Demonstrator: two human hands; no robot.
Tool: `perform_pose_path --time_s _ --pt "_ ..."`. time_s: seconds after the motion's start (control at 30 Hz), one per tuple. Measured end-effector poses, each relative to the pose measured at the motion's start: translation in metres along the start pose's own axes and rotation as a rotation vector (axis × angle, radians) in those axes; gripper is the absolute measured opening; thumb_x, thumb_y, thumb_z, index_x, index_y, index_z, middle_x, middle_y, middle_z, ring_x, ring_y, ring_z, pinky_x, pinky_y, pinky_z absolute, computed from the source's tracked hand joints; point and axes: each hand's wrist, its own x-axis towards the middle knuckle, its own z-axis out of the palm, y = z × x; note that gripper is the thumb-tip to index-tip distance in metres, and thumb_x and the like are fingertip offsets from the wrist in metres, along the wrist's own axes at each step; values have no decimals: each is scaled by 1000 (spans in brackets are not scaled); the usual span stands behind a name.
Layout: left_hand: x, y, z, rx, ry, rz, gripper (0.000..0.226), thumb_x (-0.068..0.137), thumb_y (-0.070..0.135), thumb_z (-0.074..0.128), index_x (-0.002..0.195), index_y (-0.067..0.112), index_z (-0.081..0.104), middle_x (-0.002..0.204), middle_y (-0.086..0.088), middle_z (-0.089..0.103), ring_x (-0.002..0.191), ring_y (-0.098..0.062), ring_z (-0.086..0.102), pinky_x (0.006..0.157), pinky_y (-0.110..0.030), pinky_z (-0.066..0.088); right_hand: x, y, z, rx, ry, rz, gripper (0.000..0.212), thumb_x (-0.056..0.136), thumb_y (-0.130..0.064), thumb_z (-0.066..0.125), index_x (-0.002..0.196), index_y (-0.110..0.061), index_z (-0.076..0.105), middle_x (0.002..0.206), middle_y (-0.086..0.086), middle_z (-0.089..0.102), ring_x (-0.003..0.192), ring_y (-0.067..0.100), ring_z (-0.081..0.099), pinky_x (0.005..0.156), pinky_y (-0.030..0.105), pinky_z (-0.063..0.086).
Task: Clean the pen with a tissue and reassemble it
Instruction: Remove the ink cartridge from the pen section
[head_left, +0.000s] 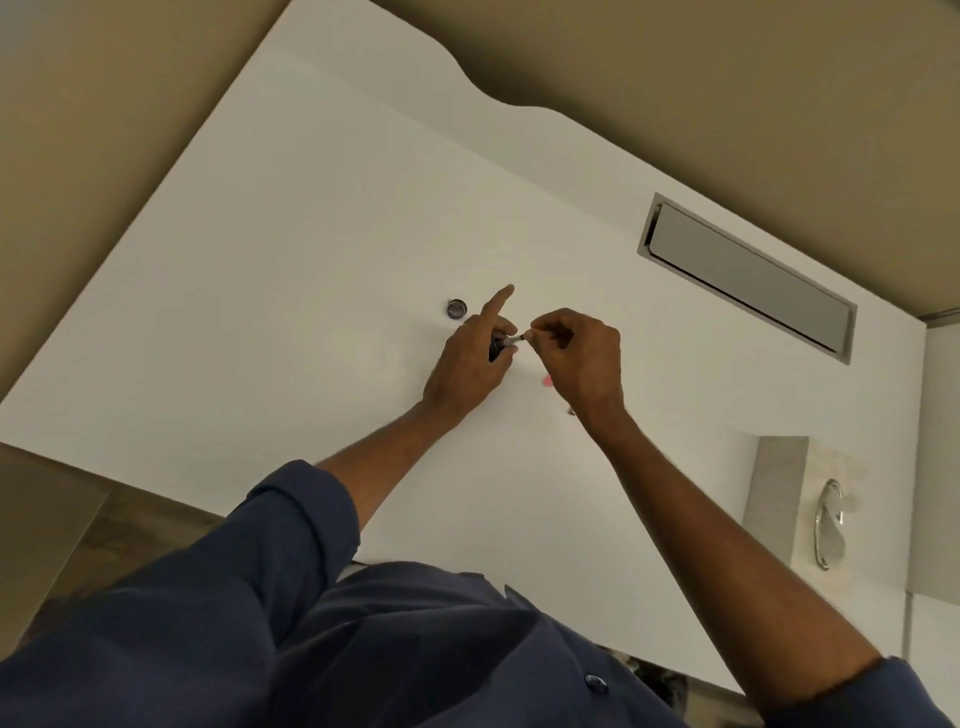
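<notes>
Over the middle of the white desk (291, 270), my left hand (470, 361) grips the dark pen body (500, 347), with its index finger pointing straight out. My right hand (579, 353) pinches a small part at the pen's metal tip (519, 338); the part itself is too small to make out. A small pink piece (547, 382) lies on the desk under my right hand. Another tiny piece (571, 412) shows by my right wrist. No tissue is in view.
A small round metal cap or ring (456, 308) sits on the desk just left of my hands. A metal cable flap (748, 275) is set into the desk at the right. A drawer unit with a metal handle (828, 525) stands at the lower right.
</notes>
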Motion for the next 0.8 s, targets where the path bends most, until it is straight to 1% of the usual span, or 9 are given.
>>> perform_pose_path --time_s 0.1,0.17,0.23,0.27,0.37,0.53,0.63,0.7,0.8 --pt "3 -1 -1 -4 -4 3 75 93 14 69 156 28 31 111 5 67 98 -5 64 83 -1 42 1 0 0 -12 4 -17 7 92 -17 72 94 -14 78 79 -5 74 65 21 72 70 43 61" --pt "5 -3 -1 2 -22 9 77 93 15 70 156 30 29 111 6 66 98 -7 64 86 -7 47 1 0 1 -20 2 -18 9 91 -20 74 96 -14 78 81 -4 74 65 21 72 71 44 62" --pt "6 -4 -1 13 -38 26 79 92 16 71 157 32 28 109 7 66 97 -8 65 90 -18 53 1 -1 1 -24 10 -21 9 91 -21 74 96 -15 77 80 -4 74 65 20 72 71 45 62" --pt "6 -5 -1 17 -45 32 80 92 15 71 157 32 27 109 7 66 97 -9 65 90 -21 54 1 -2 1 -26 17 -29 7 91 -20 74 95 -15 77 80 -4 74 65 20 72 71 45 62" --pt "8 -6 -1 23 -37 37 81 92 15 71 157 31 27 106 7 67 96 -10 65 90 -24 56 1 -3 3 -34 23 -43 5 90 -20 74 92 -16 77 78 -4 74 62 19 71 69 44 61" --pt "6 -7 -2 27 -22 53 80 91 12 70 157 30 28 104 7 70 96 -9 66 91 -23 55 1 -2 3 -55 22 -26 12 92 -29 74 92 -17 77 79 -6 75 61 15 71 70 35 60" --pt "5 -6 -2 49 -10 75 79 91 10 70 157 27 30 104 5 73 96 -8 66 91 -23 54 2 0 4 -56 28 -9 19 94 -36 72 94 -17 77 80 -6 75 63 16 72 71 37 60" --pt "5 -5 -1 49 -3 78 79 91 10 70 157 26 31 104 3 74 96 -9 66 91 -21 52 2 1 5 -78 43 0 22 95 -39 70 95 -18 76 76 -4 74 65 16 72 72 37 60" --pt "5 -2 -1 43 9 72 79 91 9 71 157 25 31 105 2 74 96 -9 67 91 -19 51 3 1 4 -99 59 0 23 95 -39 70 91 -17 74 71 -4 72 68 15 71 72 37 59"
